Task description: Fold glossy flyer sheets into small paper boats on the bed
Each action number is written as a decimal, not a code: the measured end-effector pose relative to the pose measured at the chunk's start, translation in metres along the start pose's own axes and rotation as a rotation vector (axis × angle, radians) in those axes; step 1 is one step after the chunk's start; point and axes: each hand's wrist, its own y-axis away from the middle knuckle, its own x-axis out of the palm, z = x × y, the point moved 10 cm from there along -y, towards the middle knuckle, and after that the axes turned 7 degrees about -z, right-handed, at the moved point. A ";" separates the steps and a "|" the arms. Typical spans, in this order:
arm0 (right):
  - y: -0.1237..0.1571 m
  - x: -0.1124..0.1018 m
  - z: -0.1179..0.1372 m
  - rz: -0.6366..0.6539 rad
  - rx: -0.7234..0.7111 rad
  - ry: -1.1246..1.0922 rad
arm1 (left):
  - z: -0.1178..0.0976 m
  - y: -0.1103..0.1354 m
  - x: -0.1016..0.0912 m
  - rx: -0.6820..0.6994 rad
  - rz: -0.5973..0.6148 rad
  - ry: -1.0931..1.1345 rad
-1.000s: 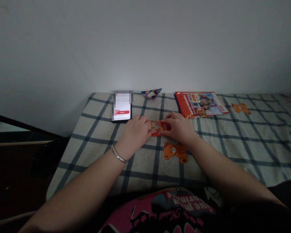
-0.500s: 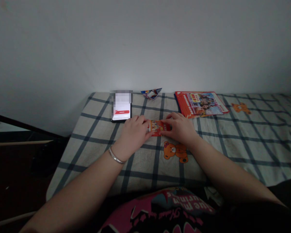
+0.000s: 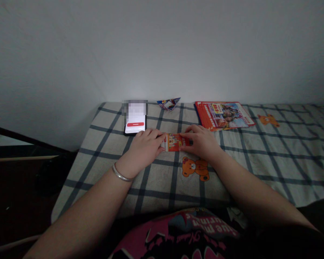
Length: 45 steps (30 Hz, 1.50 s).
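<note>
A small folded flyer [image 3: 174, 142], red and orange with printed pictures, lies flat on the checked cloth [image 3: 162, 180] between my hands. My left hand [image 3: 145, 147], a silver bracelet at its wrist, pinches the left end with thumb and fingers. At the opposite end, my right hand [image 3: 203, 144] has its thumb and fingers closed on the flyer's edge. Both ends are partly covered by fingers, so the flyer's full outline is hidden.
Behind my left hand lies a phone [image 3: 135, 124] with a lit screen. A folded paper piece [image 3: 169, 103] sits near the wall [image 3: 162, 50]. To the right is a stack of printed flyers [image 3: 224, 116]. The cloth-covered surface has its edge at left.
My left hand has slid a little to the left along the folded flyer, and more of its left end shows. My right hand has stayed nearly in place.
</note>
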 end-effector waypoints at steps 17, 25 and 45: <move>-0.001 0.000 -0.007 0.030 -0.020 -0.018 | -0.009 -0.002 -0.003 -0.012 -0.043 0.030; -0.001 -0.009 0.013 -0.042 -0.003 0.104 | -0.015 -0.005 -0.009 -0.084 -0.076 -0.043; 0.011 0.009 -0.017 0.063 0.011 -0.014 | -0.003 -0.002 -0.002 0.022 -0.032 0.001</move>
